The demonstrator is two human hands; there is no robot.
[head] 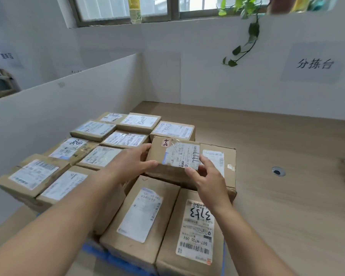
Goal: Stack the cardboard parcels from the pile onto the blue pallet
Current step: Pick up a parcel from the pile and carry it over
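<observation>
Parcel (173, 156) (sticker (165, 143) "2-4"), wall sign (315, 63) "分拣台"

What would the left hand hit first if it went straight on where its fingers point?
The small parcel that the left hand grips; it touches the parcel's left end.

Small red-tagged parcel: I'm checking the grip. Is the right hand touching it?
Touching. The head view shows the right hand pinching the small parcel at its right corner.

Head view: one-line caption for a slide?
Left hand and right hand hold a small parcel over boxes stacked on the blue pallet.
</observation>
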